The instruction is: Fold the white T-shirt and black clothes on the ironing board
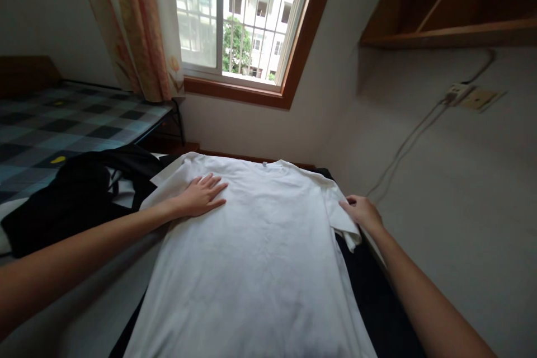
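Observation:
A white t-shirt (260, 246) lies spread flat in front of me, collar toward the window. My left hand (202, 194) rests flat on its upper left part near the shoulder, fingers apart. My right hand (361, 211) pinches the right sleeve (343, 222), which is folded and hangs over the edge by the wall.
Dark clothes (79, 196) are piled at the left of the shirt. A bed with a checked cover (50, 128) stands at the far left. A curtain (138, 28) and window (243, 17) are ahead. The wall at the right carries a socket with cable (459, 92) and a wooden shelf (448, 33).

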The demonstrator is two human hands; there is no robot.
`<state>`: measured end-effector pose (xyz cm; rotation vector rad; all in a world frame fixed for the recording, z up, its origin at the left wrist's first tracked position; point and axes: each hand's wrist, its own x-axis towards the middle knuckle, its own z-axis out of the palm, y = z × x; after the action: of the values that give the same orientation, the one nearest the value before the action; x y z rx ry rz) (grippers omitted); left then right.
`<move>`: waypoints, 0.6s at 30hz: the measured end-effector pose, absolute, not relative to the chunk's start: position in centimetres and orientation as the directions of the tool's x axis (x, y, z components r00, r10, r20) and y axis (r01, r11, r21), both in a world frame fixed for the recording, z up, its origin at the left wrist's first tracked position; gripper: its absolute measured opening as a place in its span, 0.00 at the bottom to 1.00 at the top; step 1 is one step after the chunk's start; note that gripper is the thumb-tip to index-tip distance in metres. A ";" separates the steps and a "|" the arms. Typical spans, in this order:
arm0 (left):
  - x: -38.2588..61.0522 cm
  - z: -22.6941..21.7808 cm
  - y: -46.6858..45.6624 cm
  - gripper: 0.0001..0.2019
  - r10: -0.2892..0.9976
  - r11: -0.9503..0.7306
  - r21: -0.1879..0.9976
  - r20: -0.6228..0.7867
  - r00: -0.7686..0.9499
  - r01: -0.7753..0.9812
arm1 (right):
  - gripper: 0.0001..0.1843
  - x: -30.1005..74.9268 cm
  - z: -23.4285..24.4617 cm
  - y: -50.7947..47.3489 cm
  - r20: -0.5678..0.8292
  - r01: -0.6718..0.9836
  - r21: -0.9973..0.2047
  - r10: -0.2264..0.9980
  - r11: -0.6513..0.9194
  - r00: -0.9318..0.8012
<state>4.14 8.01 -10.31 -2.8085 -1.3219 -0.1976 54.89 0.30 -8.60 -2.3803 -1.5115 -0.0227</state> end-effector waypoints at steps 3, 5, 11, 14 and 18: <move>4.3 -11.6 7.3 0.30 0.788 -0.606 0.023 0.158 0.595 0.795 | 0.10 55.6 -7.2 -0.1 0.118 0.901 -0.187 0.902 -0.390 0.415; 4.3 -11.7 7.3 0.30 0.791 -0.601 0.033 0.169 0.588 0.799 | 0.10 55.1 -5.5 0.7 0.165 0.914 -0.123 0.900 -0.387 0.404; 4.3 -11.1 7.3 0.30 0.807 -0.584 0.081 0.167 0.567 0.808 | 0.14 52.5 0.8 3.8 0.413 0.941 0.049 0.865 -0.334 0.285; 4.3 -11.0 7.2 0.30 0.811 -0.580 0.092 0.162 0.562 0.810 | 0.14 52.1 1.0 4.0 0.509 0.934 0.243 0.854 -0.261 0.106; 4.2 -10.8 7.1 0.30 0.804 -0.589 0.085 0.170 0.570 0.804 | 0.13 52.6 -2.4 3.0 0.371 0.899 0.388 0.927 -0.202 0.048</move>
<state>4.24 7.13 -10.83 -2.7822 -1.4241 -0.2989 52.57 2.95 -2.35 -2.3100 -2.0148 -0.8888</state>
